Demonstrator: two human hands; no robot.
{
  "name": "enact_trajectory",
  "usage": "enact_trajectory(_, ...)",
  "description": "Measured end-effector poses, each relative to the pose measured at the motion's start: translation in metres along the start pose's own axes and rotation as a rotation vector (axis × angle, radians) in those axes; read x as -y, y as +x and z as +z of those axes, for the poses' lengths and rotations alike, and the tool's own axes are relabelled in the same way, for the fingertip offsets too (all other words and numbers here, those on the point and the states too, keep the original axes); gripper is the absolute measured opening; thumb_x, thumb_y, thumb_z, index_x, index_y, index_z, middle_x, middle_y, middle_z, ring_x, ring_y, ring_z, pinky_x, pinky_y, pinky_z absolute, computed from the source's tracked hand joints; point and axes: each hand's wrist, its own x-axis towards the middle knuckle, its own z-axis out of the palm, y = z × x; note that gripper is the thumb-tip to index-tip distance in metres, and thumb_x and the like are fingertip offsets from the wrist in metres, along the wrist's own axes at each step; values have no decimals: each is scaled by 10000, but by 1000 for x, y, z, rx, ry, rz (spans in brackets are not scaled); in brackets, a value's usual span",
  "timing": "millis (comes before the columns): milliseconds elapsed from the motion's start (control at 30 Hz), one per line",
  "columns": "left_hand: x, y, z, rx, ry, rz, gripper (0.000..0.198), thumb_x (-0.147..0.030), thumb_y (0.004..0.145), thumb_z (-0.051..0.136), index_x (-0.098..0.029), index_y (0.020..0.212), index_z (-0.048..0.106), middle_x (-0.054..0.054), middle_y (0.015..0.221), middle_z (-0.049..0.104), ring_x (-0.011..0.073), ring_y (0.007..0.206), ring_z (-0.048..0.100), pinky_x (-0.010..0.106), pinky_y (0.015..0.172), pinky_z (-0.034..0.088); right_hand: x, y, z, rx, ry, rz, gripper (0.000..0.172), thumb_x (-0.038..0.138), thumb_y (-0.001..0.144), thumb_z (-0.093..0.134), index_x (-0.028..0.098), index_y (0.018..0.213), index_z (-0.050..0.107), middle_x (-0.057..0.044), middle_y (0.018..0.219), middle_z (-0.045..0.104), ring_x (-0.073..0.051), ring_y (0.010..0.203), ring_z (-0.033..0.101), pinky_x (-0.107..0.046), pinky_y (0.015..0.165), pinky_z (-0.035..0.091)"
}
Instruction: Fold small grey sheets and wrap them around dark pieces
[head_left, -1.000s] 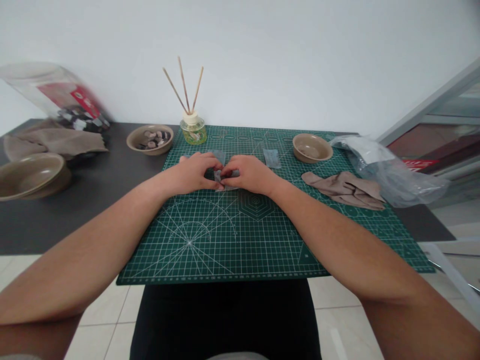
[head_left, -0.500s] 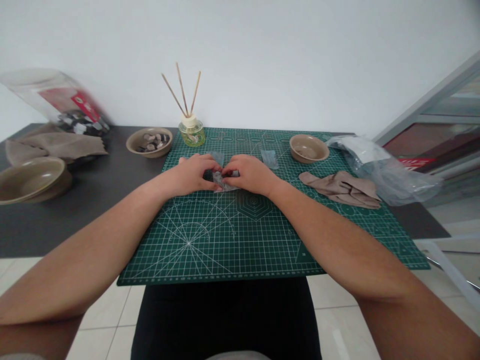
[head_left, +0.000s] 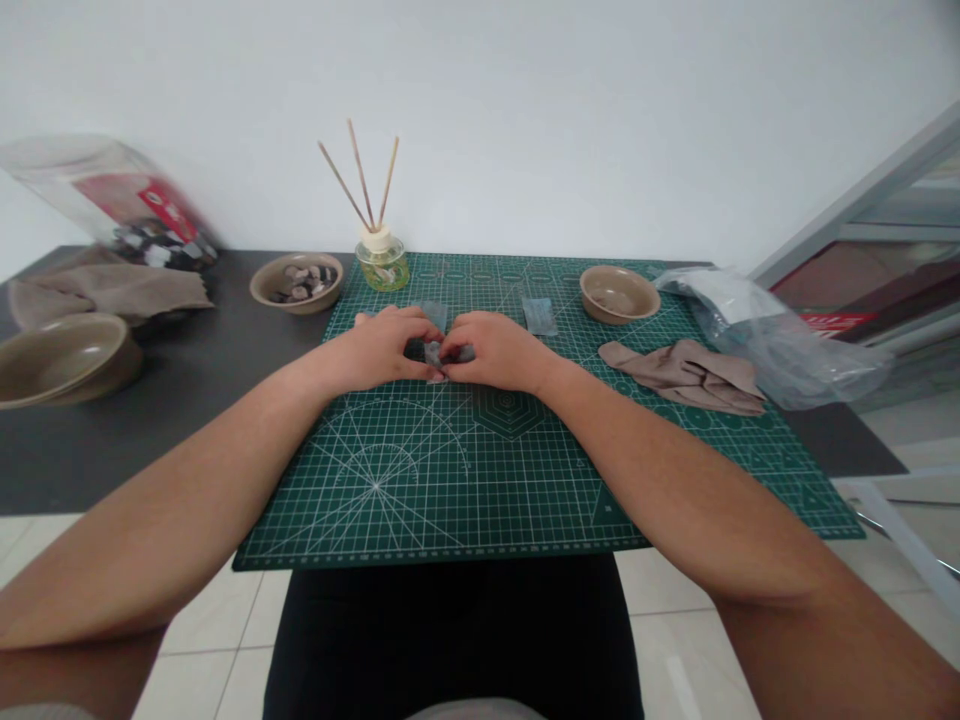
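Note:
Both hands meet at the far middle of a green cutting mat [head_left: 420, 480]. My left hand [head_left: 386, 348] and my right hand [head_left: 495, 350] pinch a small grey-blue packet [head_left: 435, 352] between their fingertips; most of it is hidden by the fingers. Another small grey packet [head_left: 540, 315] lies flat on the mat just beyond my right hand, and one more grey packet [head_left: 435, 313] peeks out behind my left hand.
A reed diffuser [head_left: 381, 262] stands behind the hands. A bowl of small stones [head_left: 298, 281] sits left, an empty tan bowl [head_left: 619, 295] right. Beige cloth [head_left: 686, 375] and a plastic bag [head_left: 772, 340] lie right; a larger bowl [head_left: 64, 358] and tipped jar [head_left: 112, 200] sit far left.
The hands stay together on the packet, with only small finger movements. The camera view shifted slightly.

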Motion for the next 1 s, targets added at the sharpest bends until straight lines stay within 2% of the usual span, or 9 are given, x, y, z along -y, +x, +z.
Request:
enact_trajectory(333, 0, 0, 2, -26, 55, 40, 440, -592, 855, 664, -242, 1120, 699, 99, 1180, 657, 356, 1160, 559, 458, 951, 366, -2, 0, 8, -113, 104, 115, 170, 254, 878, 737, 165, 1021, 715, -61, 1021, 740, -214, 981, 648, -313, 862, 423)
enact_trajectory(500, -2, -1, 2, -63, 57, 55, 449, -541, 887, 650, -258, 1233, 690, 107, 1198, 663, 358, 1150, 542, 452, 937, 352, -4, -4, 4, -189, 140, 184, 348, 348, 815, 824, 153, 1048, 653, -74, 1057, 710, -224, 981, 643, -329, 860, 441)
enact_trajectory(600, -1, -2, 4, -71, 51, 105, 361, -448, 948, 582, -285, 1246, 705, 104, 1212, 654, 342, 1154, 529, 449, 927, 345, -9, -10, 4, -176, 95, 238, 500, 471, 802, 836, 148, 1127, 634, -102, 1128, 669, -258, 1046, 631, -368, 913, 464)
enact_trajectory(733, 2, -1, 7, -54, 57, 165, 331, -386, 989, 514, -288, 1232, 718, 94, 1154, 666, 316, 1109, 528, 443, 914, 344, -12, -14, 4, -76, 78, 290, 565, 534, 781, 843, 170, 1164, 641, -115, 1206, 599, -288, 1113, 623, -412, 990, 475)
enact_trajectory(867, 3, 1, 8, -39, 25, 153, 288, -335, 965, 543, -264, 1185, 716, 81, 1163, 692, 305, 1109, 541, 435, 928, 357, -11, -13, 4, -46, 124, 298, 533, 518, 782, 840, 184, 1143, 635, -97, 1197, 575, -265, 1069, 622, -395, 964, 480)
enact_trajectory(1000, 2, 2, 6, -81, -8, 136, 248, -389, 913, 613, -225, 1069, 712, 67, 1110, 719, 307, 1130, 575, 418, 922, 375, -10, -11, 4, -112, 176, 291, 498, 434, 712, 882, 187, 1037, 596, -66, 1094, 619, -241, 1005, 605, -352, 885, 461)
